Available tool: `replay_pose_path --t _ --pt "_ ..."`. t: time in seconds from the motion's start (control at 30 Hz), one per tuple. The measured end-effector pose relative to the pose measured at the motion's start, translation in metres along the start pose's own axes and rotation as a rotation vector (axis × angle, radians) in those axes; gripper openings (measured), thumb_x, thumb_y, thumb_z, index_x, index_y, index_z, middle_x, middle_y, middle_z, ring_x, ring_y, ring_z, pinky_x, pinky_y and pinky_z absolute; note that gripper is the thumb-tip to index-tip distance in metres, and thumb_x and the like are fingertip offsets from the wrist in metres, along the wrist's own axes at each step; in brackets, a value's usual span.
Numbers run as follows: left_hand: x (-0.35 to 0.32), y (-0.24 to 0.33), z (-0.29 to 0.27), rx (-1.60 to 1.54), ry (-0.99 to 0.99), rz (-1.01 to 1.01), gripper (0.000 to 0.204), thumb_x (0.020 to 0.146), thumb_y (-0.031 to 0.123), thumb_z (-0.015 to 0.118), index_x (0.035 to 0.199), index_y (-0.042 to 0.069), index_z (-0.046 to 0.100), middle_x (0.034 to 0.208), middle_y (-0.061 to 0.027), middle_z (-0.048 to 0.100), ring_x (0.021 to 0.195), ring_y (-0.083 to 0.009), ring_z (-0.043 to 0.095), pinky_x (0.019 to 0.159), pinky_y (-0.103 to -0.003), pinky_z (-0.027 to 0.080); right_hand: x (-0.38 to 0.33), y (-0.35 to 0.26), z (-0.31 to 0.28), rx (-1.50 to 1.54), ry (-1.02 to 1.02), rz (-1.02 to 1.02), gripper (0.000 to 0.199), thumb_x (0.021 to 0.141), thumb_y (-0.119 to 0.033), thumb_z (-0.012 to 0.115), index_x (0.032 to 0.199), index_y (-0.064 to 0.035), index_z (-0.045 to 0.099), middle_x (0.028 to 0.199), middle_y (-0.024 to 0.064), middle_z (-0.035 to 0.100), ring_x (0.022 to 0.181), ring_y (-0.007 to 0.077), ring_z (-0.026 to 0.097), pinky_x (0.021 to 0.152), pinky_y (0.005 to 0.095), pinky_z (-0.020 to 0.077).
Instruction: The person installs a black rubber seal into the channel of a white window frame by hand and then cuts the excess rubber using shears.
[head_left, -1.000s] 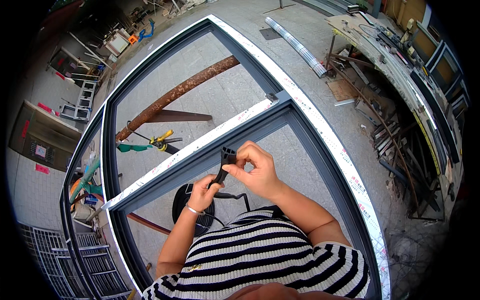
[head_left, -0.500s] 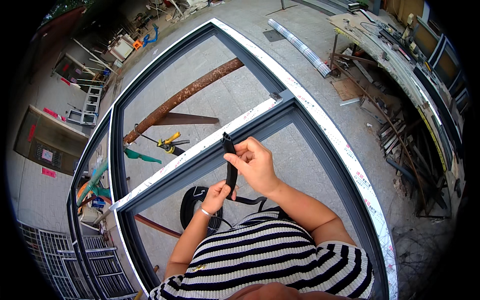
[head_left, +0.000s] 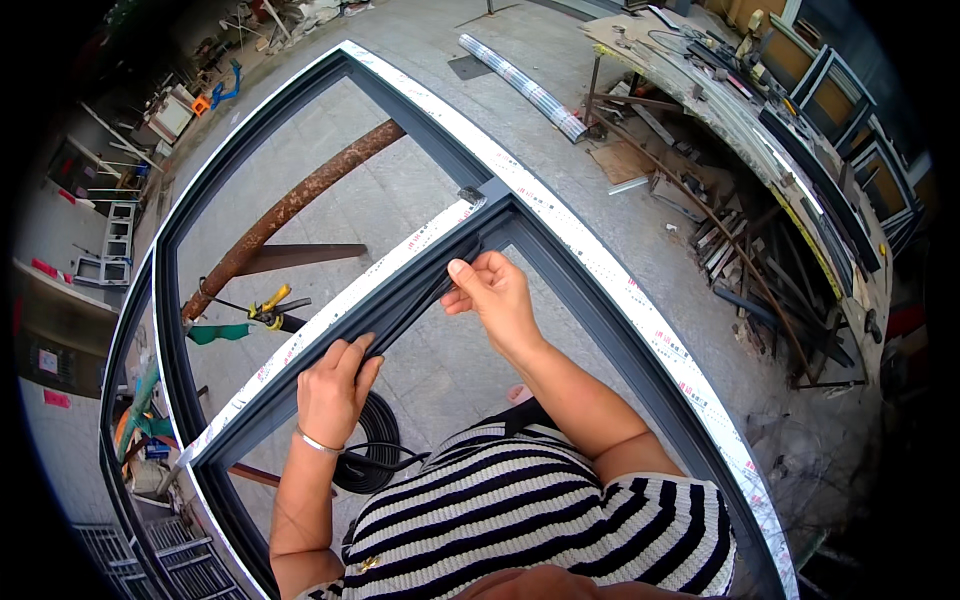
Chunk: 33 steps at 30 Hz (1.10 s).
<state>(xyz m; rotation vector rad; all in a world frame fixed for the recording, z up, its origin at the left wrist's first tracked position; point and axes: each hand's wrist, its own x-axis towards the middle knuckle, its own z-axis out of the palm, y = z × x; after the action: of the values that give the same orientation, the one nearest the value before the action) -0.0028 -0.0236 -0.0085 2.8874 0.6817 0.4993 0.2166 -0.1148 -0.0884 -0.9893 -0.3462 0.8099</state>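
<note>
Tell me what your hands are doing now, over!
Left hand and right hand both pressing the black rubber seal strip along the grey frame crossbar. Coil of strip below. Nothing blocking.

The left hand (head_left: 333,390) hid the strip (head_left: 420,295) where it met the crossbar (head_left: 330,345). The shirt (head_left: 540,520) covered part of the black coil (head_left: 375,455). The frame (head_left: 640,330) ran off the lower edge. Bench (head_left: 760,110) clutter was too small to tell.

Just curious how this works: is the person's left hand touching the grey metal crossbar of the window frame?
Touching. The head view shows the left hand lying on the grey metal crossbar, fingers pressing the black rubber strip against it.
</note>
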Motion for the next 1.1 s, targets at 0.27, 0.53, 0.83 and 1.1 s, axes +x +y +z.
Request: replay_pose_path --t 0.27,0.53,0.83,1.1 --pt "0.028 -0.001 0.022 -0.047 0.059 -0.032 0.025 0.090 0.020 0.078 0.103 0.003 0.064 0.085 -0.0169 0.072 0.073 -0.0394 0.070 0.062 -0.045 0.055 0.013 -0.007 -0.003 0.055 0.136 -0.019 0.028 0.101 -0.022 0.069 0.096 0.0023 0.055 0.086 0.0178 0.069 0.070 0.0242 0.074 0.060 0.0314 0.0632" --pt "0.040 0.010 0.028 0.025 0.195 0.084 0.023 0.087 0.018 0.080 0.101 0.005 0.068 0.077 -0.0135 0.068 0.064 -0.0338 0.067 0.057 -0.041 0.052 0.027 -0.013 -0.017 -0.040 0.118 0.024 0.035 0.102 -0.026 0.067 0.099 0.0076 0.058 0.084 0.0199 0.069 0.070 0.0277 0.075 0.056 0.0323 0.0628" --pt "0.037 -0.001 0.038 0.118 0.239 0.175 0.021 0.086 0.019 0.080 0.099 0.007 0.068 0.076 -0.0096 0.063 0.059 -0.0306 0.064 0.054 -0.040 0.050 0.022 -0.025 -0.015 -0.185 0.060 0.112 0.033 0.104 -0.028 0.060 0.092 0.0030 0.057 0.074 0.0147 0.066 0.057 0.0211 0.070 0.047 0.0297 0.0565" --pt "0.036 0.000 0.039 0.163 0.243 0.180 0.023 0.085 0.021 0.080 0.101 0.008 0.069 0.076 -0.0088 0.060 0.058 -0.0287 0.063 0.053 -0.040 0.049 0.023 -0.020 -0.011 -0.102 0.037 0.058 0.026 0.106 -0.024 0.055 0.094 -0.0007 0.053 0.082 0.0155 0.066 0.065 0.0221 0.072 0.054 0.0302 0.0604"
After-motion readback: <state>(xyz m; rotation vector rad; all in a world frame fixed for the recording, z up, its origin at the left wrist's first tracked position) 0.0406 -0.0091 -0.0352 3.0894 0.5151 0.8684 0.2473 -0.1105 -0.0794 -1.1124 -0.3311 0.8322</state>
